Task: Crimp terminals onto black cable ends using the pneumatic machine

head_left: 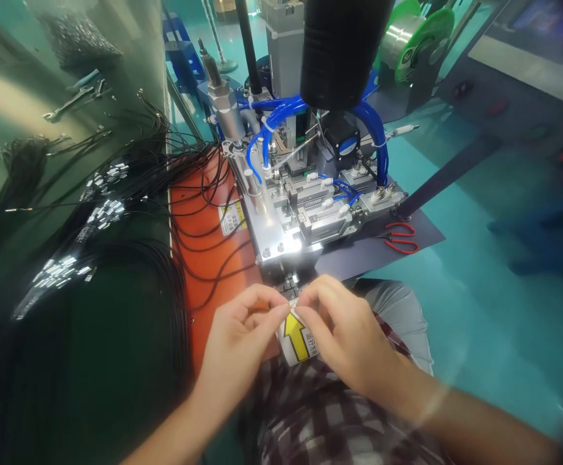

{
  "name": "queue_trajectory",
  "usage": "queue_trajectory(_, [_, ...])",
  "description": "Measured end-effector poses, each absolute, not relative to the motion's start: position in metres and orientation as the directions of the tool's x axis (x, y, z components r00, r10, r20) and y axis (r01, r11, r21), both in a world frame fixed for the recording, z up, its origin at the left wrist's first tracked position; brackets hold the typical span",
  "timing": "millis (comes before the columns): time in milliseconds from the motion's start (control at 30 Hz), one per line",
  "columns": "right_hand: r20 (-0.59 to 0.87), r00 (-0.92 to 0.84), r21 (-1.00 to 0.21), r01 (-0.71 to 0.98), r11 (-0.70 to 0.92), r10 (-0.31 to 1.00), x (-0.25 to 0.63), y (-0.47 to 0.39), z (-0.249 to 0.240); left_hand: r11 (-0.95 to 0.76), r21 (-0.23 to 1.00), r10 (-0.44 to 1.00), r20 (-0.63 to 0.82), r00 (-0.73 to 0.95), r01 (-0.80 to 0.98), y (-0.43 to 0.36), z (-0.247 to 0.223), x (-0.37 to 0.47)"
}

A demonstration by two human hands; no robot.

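Largest item is the dark green table (117, 368) on the person's left; black cables (177, 284) run along its edge, some looping over the orange plate (216, 258). Centre: metal machine (274, 226) with thick blue tubing (381, 139), a black cylinder (342, 55) overhead. Left hand (240, 326) and right hand (342, 329) meet at the machine's near end – thumb and index fingertips pressed together on each, nearly touching one another; whatever is pinched is too small to tell. Green-flanged spool (402, 45) stands behind, silvery winding on it. Arrow label (297, 339), white, lies directly below the fingertips: yellow arrow pointing toward the machine, printed characters alongside reading 运行方向 – partly beside the right hand. Red-handled cutters (400, 239) rest on the dark sheet (359, 258) right of the machine. Wrench (73, 103) at upper left of the table. Smallest noted: warning label (233, 218) on the orange plate, yellow and white, characters too small to read.
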State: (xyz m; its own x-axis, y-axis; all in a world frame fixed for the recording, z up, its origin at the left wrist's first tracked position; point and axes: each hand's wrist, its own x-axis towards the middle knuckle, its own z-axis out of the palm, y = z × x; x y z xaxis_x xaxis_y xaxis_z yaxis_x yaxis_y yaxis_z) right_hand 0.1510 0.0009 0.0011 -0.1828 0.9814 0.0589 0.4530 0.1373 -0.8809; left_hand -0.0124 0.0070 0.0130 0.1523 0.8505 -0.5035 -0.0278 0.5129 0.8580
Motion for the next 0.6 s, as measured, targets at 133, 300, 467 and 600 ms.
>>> queue_trajectory(133, [-0.266, -0.228, -0.96, 0.153, -0.235, 0.937, 0.149, 0.0, 0.001, 0.541, 0.84, 0.832, -0.527, 0.175, -0.037, 0.01, 0.021, -0.012])
queue_trajectory(300, [-0.279, -0.182, -0.96, 0.045, -0.275, 0.943, 0.144, -0.001, -0.009, 0.604, 0.796, 0.79, -0.59, 0.166, -0.044, 0.015, 0.021, -0.011])
queue_trajectory(467, [-0.173, -0.142, -0.953, 0.275, -0.129, 0.975, 0.15, 0.0, -0.01, 0.604, 0.794, 0.78, -0.607, 0.153, 0.071, 0.017, 0.014, -0.011])
queue_trajectory(600, [-0.041, -0.197, -0.912, 0.409, 0.044, 0.979, 0.161, 0.007, -0.008, 0.698, 0.716, 0.706, -0.695, 0.138, 0.032, 0.021, 0.009, -0.013])
